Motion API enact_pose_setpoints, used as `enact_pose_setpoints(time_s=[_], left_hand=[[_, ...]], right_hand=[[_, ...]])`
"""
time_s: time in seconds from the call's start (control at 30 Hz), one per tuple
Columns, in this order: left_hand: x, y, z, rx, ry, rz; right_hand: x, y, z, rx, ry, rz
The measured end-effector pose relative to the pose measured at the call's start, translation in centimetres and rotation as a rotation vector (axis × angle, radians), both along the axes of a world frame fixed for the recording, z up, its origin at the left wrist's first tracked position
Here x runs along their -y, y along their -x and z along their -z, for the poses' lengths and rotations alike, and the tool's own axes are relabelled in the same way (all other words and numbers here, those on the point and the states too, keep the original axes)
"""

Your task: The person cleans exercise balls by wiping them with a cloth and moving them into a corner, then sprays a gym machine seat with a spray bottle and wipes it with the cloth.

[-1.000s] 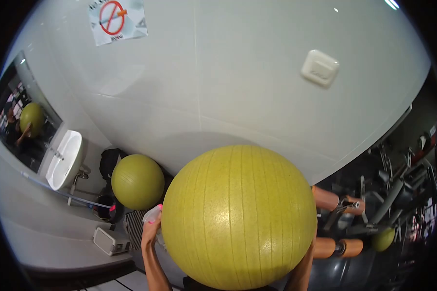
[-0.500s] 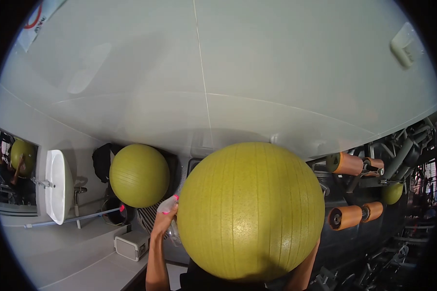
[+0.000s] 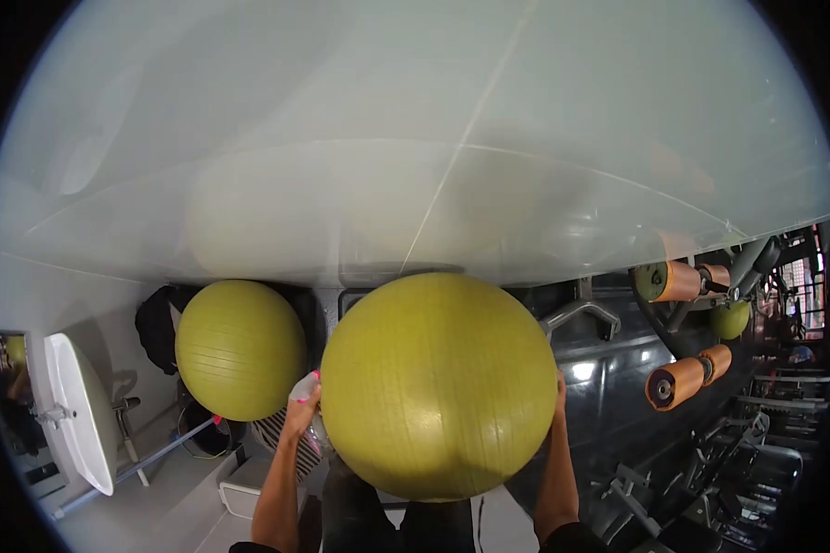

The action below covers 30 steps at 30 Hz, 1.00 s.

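Your grip spans the large yellow-green ball (image 3: 438, 387): left hand (image 3: 302, 418) against one side, also clutching something pale, right hand (image 3: 560, 396) partly hidden opposite. Your forearms stretch forward, holding it before your legs (image 3: 355, 507), near the wall (image 3: 341, 184).

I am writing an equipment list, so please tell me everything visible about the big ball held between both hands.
The big ball is yellow-green, round and firm-looking, with faint parallel lines and a slight sheen, like rubber. The left hand and right hand support its sides, in front of the person's legs.
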<state>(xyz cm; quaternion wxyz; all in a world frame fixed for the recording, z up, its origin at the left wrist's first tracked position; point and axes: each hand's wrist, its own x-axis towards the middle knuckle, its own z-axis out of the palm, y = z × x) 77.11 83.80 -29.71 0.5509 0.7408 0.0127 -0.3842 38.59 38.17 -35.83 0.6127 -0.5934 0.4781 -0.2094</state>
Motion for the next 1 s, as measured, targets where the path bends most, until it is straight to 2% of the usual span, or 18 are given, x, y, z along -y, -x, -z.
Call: enact_pose_setpoints(time_s=[0.03,0.13,0.17,0.23,0.27,0.3,0.33,0.37,0.43,0.53,0.63,0.7,0.73,0.77,0.8,0.83,0.87,1.0], left_hand=[[-1.1,-0.7,1.9,0.051,-0.004,-0.001],[-4.5,-2.6,7.8,0.074,-0.117,-0.068],[-4.7,-2.6,8.1,0.057,-0.122,-0.059],[-3.8,-2.6,7.5,-0.063,-0.116,-0.147],[-2.7,-2.0,6.5,-0.118,-0.206,-0.091],[-2.2,-1.0,7.4,-0.047,-0.224,0.011],[-1.5,0.2,8.4,0.018,-0.259,0.106],[-1.9,2.1,13.8,0.400,-0.229,0.219],[1.4,2.0,10.8,0.202,-0.184,-0.114],[-0.3,3.0,11.3,0.023,-0.182,-0.074],[0.8,2.8,7.7,-0.028,-0.138,-0.145],[-0.4,3.1,11.9,0.083,-0.157,-0.142],[-0.8,3.4,13.3,0.196,-0.172,-0.137],[-0.6,3.5,12.2,0.198,-0.171,-0.133],[-0.1,3.7,10.4,0.109,-0.112,-0.240],[0.4,3.5,8.8,0.021,-0.052,-0.343],[0.2,3.3,8.5,0.028,-0.046,-0.333],[-2.7,4.4,8.2,0.129,-0.046,-0.292]], right_hand=[[-1.5,-1.9,-0.2,-0.134,0.149,-0.046],[-4.1,-6.7,-0.6,-0.174,0.101,0.086],[-5.1,-7.3,1.1,-0.191,0.096,0.092],[-7.5,-7.4,6.2,-0.334,0.329,0.109],[-9.6,-8.9,6.8,-0.390,0.209,0.142],[-12.3,-10.6,7.4,-0.444,0.084,0.175],[-15.1,-12.1,8.4,-0.499,0.181,0.075],[-17.5,-13.6,9.2,-0.552,0.281,-0.025],[-19.0,-18.1,7.0,-0.609,0.273,0.043],[-20.7,-17.2,6.3,-0.679,0.285,0.099],[-20.0,-17.4,6.4,-0.625,0.360,0.077],[-19.8,-16.7,6.3,-0.603,0.403,0.052],[-19.3,-16.6,6.4,-0.622,0.346,0.043],[-19.0,-16.5,6.6,-0.637,0.288,0.036],[-18.4,-16.0,6.7,-0.632,0.289,0.041],[-17.7,-15.5,6.8,-0.522,0.118,0.050],[-17.3,-15.3,6.7,-0.409,-0.050,0.061],[-16.8,-15.0,2.3,-0.267,-0.215,0.149]])
